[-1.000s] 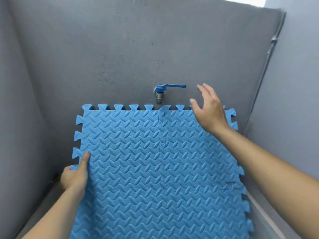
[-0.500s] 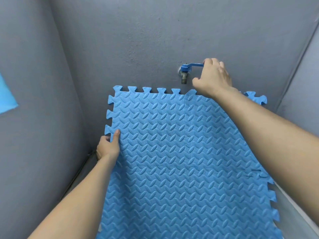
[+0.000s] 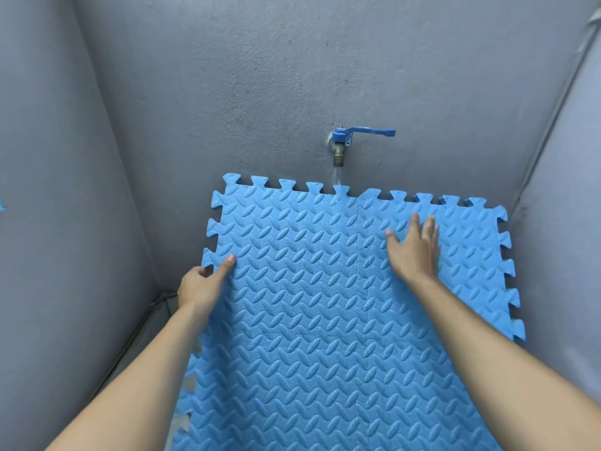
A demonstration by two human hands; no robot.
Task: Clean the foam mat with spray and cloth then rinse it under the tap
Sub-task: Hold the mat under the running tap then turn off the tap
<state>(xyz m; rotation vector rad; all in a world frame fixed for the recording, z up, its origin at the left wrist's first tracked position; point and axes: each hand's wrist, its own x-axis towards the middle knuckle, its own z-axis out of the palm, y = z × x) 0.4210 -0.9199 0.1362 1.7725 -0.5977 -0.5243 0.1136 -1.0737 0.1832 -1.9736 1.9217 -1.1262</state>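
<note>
We prop the blue foam mat [image 3: 309, 320] against a grey wall [image 3: 260, 76], its top edge just under the tap [image 3: 338, 149] at 12 o'clock, where a thin stream [image 3: 337, 176] falls. Our left hand [image 3: 201, 284] pinches the edge at 9 o'clock; our right hand [image 3: 413, 247] lies flat, fingers straight, at 2 o'clock. The water may run behind the mat, or wet foam may slip. Rough grey walls enclose us

A matt blue foam mat [image 3: 309, 320] is seen, embossed all over with a raised leaf-like pattern and cut with jigsaw edges. The tap [image 3: 338, 151] is made of dull brass-coloured metal, topped by a glossy blue lever [image 3: 374, 131]. The grey wall [image 3: 292, 76] is coated in rough, grainy render.
</note>
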